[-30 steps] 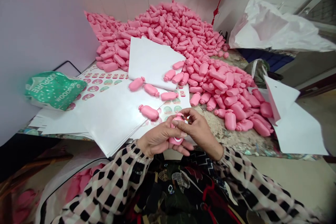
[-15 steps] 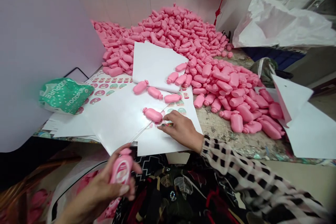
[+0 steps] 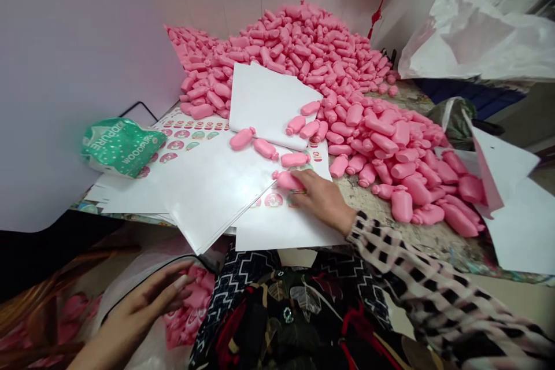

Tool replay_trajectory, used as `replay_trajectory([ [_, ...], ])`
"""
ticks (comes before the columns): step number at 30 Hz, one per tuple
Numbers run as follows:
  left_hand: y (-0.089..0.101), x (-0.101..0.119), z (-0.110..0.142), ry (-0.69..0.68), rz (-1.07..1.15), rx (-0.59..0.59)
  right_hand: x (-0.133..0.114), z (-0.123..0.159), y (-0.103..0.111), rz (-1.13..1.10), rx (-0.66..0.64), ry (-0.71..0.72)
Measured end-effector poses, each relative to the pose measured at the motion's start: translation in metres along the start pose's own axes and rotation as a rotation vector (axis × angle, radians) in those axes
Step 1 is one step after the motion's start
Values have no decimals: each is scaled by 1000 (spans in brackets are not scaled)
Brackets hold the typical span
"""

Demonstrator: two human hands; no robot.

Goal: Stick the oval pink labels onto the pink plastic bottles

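At nine o'clock, a green printed packet point(image 3: 124, 147) lies on the table. At eight o'clock, low down, the left hand point(image 3: 151, 295) is empty, its fingers loosely spread; half a second ago it held a pink bottle with a round label. At seven o'clock, just beside its fingertips, pink bottles point(image 3: 195, 300) fill a clear bag point(image 3: 160, 324); the labelled one has probably gone in there, though its landing is hidden. So that piece seems finished with, and the left hand is free.

Nearer the middle, towards eight o'clock, smooth white sheets point(image 3: 212, 191) overlap a sheet of round labels point(image 3: 274, 200). Three loose bottles point(image 3: 265, 149) lie in a row just above centre.

Slightly towards four o'clock, the right hand point(image 3: 323, 199) closes its thumb and fingers on one pink bottle point(image 3: 287, 180), cap end pointing left. That bottle lay further left on the paper and has shifted towards the hand, so a fresh piece appears to be taken up. (A small coloured slip showed at these fingertips earlier; whether it is still there, I cannot tell.)

From eleven round to three o'clock spreads a great heap of pink bottles point(image 3: 303, 52), unlabelled as far as can be seen, with white paper point(image 3: 520, 214) at its right end.
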State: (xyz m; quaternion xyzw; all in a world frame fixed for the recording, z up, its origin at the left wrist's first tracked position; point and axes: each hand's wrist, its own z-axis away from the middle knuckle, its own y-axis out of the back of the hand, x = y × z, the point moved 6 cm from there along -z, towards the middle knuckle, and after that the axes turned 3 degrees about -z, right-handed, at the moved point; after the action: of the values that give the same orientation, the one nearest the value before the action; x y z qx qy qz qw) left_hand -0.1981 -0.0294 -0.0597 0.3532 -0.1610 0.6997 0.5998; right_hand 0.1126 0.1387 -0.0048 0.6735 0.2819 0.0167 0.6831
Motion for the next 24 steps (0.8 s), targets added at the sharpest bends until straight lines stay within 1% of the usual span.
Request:
replay_trajectory([
  [2, -35, 9, -2, -20, -57, -180, 24, 17, 12, 18, 24, -73],
  [3, -49, 10, -4, -37, -91, -235, 36, 27, 16, 32, 39, -118],
  [5, -67, 10, -10, -59, -129, -285, 59, 47, 22, 62, 77, -218],
  [6, -72, 9, -12, -62, -155, -306, 70, 58, 23, 79, 97, -268],
  [7, -75, 7, -14, -61, -185, -329, 80, 68, 23, 96, 115, -317],
  [9, -72, 2, -16, -60, -243, -381, 96, 85, 21, 118, 132, -389],
  [11, -60, -5, -18, -43, -270, -413, 107, 95, 19, 119, 124, -430],
  [13, -42, -14, -25, -5, -222, -436, 111, 96, 20, 115, 106, -448],
  [15, -25, -22, -36, 51, -75, -444, 110, 87, 26, 102, 106, -437],
  [18, -10, -27, -56, 124, 239, -392, 94, 54, 37, 70, 118, -339],
  [21, -10, -17, -66, 127, 443, -311, 67, 8, 39, 85, 74, -199],
  [24, -18, 3, -61, 50, 526, -210, 38, -32, 28, 155, -22, -54],
])
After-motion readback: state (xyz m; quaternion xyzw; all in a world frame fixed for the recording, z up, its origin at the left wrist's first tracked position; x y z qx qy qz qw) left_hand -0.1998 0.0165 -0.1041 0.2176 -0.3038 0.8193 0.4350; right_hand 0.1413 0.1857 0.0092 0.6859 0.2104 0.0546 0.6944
